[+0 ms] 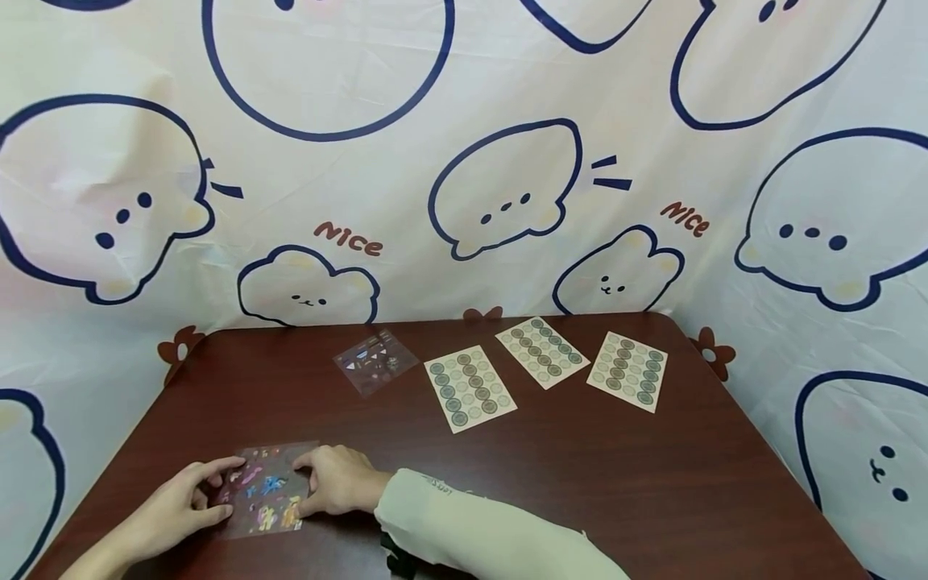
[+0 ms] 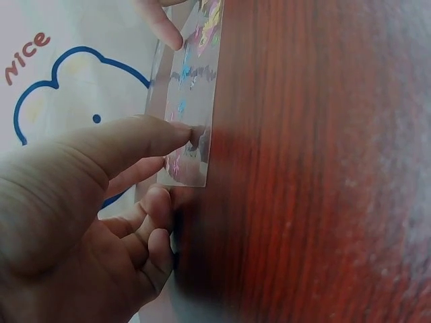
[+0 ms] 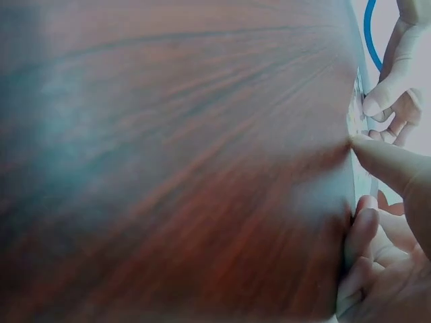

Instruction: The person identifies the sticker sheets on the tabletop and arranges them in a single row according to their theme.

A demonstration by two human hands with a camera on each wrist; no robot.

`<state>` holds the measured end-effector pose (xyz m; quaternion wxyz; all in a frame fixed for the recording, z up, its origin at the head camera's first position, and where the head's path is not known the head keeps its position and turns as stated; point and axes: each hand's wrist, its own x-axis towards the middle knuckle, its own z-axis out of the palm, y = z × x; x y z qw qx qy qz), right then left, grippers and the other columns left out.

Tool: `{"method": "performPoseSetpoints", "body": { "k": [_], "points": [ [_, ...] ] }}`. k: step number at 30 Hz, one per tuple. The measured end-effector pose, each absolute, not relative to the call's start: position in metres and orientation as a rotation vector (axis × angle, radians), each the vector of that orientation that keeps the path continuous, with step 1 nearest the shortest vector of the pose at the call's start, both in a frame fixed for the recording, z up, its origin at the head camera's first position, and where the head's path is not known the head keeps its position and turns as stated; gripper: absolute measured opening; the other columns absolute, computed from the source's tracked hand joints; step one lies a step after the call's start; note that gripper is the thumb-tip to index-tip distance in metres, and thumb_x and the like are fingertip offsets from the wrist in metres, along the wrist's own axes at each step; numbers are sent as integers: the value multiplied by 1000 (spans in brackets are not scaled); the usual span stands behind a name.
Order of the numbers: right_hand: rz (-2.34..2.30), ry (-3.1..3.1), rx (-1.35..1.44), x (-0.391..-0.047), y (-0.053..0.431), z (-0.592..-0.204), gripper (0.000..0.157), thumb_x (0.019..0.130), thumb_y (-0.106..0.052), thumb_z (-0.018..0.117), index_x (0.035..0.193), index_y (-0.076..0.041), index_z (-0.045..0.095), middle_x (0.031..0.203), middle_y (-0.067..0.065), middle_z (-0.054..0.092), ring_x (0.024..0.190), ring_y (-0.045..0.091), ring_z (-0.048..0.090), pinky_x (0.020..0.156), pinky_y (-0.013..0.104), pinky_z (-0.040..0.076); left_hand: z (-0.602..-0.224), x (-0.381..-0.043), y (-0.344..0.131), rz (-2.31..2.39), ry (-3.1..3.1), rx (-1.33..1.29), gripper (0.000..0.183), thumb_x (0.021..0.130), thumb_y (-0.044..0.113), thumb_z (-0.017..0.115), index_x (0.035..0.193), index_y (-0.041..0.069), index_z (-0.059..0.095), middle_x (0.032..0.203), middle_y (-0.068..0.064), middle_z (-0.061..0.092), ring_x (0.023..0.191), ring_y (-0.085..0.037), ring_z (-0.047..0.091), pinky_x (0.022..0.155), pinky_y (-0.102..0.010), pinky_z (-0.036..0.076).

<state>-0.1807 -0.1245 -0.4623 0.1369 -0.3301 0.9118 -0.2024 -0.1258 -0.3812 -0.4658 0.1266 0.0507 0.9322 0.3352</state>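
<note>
A clear sticker sheet [image 1: 271, 485] with small colourful cartoon figures lies on the table at the front left in the head view. My left hand [image 1: 170, 506] touches its left side, forefinger straight near the upper corner and thumb lower down. Across from it, my right hand [image 1: 335, 481] rests thumb and forefinger, spread apart, along the right edge. In the left wrist view the sheet [image 2: 195, 94] appears edge-on, thumb tip on it and the lower fingers curled beside it. The right wrist view shows my right thumb [image 3: 387, 161] at the sheet's edge, low against the tabletop.
Another clear sticker sheet [image 1: 376, 362] lies toward the back of the dark brown table [image 1: 580, 483]. To its right are three cream sheets of round stickers, one on the left [image 1: 471, 389], one in the middle [image 1: 542, 352] and one on the right [image 1: 627, 371]. A cartoon-printed cloth [image 1: 406, 282] hangs behind.
</note>
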Motion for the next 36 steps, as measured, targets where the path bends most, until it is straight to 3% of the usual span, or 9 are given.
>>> {"method": "performPoseSetpoints", "body": {
  "k": [10,19,25,36],
  "points": [
    [-787,2567,-990,-186,-113,-462,43,87,-38,78,128,-32,68,72,-23,58,61,-9,50,55,13,40,-458,-133,-379,942,2716,102,61,95,17,69,146,-6,44,104,-12,54,70,-9,53,62,-25,44],
    [-1086,2307,-1009,-196,-102,-457,35,94,-24,73,127,-12,69,68,-13,60,53,-3,48,60,11,44,-446,-137,-376,1000,2680,16,55,102,19,60,145,-8,43,105,-12,59,71,-12,57,61,-26,47],
    [-1132,2261,-1002,-202,-95,-450,35,95,-23,71,127,-10,68,71,-12,61,50,1,47,60,13,44,-440,-135,-374,1005,2699,54,54,103,19,58,146,-10,41,105,-12,61,70,-9,60,62,-26,47],
    [-1169,2306,-1030,-222,-80,-436,35,95,-22,71,127,-7,67,74,-8,61,62,0,53,64,14,45,-430,-138,-361,990,2765,100,52,103,22,58,146,-5,44,109,-13,63,73,-9,59,63,-27,47]
  ]
}}
